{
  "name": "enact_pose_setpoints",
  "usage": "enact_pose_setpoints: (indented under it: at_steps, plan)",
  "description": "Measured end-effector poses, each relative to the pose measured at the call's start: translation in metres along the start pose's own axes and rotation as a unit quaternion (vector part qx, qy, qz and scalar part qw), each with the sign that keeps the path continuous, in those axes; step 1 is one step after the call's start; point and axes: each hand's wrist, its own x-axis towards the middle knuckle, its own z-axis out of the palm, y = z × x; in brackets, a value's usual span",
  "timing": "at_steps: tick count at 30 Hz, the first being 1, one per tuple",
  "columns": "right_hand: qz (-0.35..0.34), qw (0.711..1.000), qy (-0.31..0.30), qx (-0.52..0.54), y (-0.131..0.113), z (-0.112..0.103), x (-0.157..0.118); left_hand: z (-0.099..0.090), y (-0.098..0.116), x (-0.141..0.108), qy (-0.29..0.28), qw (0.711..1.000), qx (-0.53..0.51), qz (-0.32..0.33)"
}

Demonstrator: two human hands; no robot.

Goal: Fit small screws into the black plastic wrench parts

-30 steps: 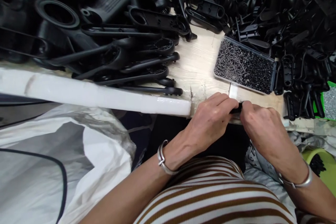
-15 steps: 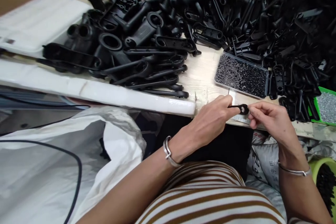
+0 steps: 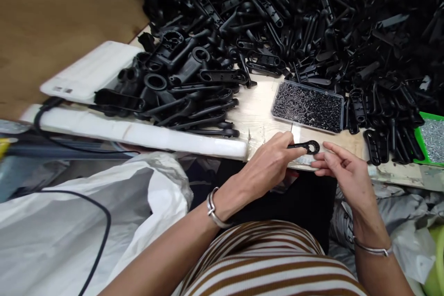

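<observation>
In the head view, the left hand (image 3: 268, 162) angles in knuckles-up, fingers closed round a black ring-ended part (image 3: 302, 144) over the table's (image 3: 255, 106) front edge; the right hand (image 3: 345, 171), fingers loosely parted, seemingly empty, is just beside it; a clear tray (image 3: 342, 115) holds small dark pieces (image 3: 305, 106), a green tray (image 3: 418, 142) silvery ones

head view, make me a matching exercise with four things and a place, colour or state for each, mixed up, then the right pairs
Things
1. ring-ended part
2. long strip
3. clear tray
4. tray at far right

Descriptions
a. white
b. green
c. filled with small dark pieces
d. held in the left hand

Pairs: 1-d, 2-a, 3-c, 4-b
</observation>
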Motion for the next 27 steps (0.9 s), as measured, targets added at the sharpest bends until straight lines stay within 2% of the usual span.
enact_pose_setpoints:
  at_steps: [2, 4, 12, 16, 22, 25, 27]
  plan:
    - [0.014, 0.999, -0.012, 0.045, 0.002, 0.003, -0.001, 0.008, -0.001, -0.003, 0.043, 0.998, -0.047, 0.001]
    - [0.021, 0.996, -0.02, 0.09, 0.001, 0.005, -0.002, 0.014, -0.001, -0.005, 0.062, 0.996, -0.067, 0.003]
    - [0.013, 0.991, -0.018, 0.135, -0.006, 0.009, -0.005, 0.015, 0.0, -0.009, 0.042, 0.998, -0.003, 0.048]
    - [0.017, 0.988, -0.016, 0.151, -0.006, 0.009, -0.006, 0.016, 0.005, -0.009, 0.042, 0.998, 0.005, 0.042]
    - [0.004, 0.995, 0.007, 0.099, -0.005, 0.019, -0.006, 0.02, 0.013, -0.007, 0.049, 0.998, 0.021, 0.041]
    - [-0.008, 1.0, 0.005, 0.028, -0.011, 0.02, -0.006, 0.021, 0.013, -0.003, 0.044, 0.998, 0.029, 0.042]
    - [-0.014, 0.999, -0.01, -0.027, -0.016, 0.014, -0.007, 0.022, 0.014, -0.001, 0.044, 0.998, 0.017, 0.053]
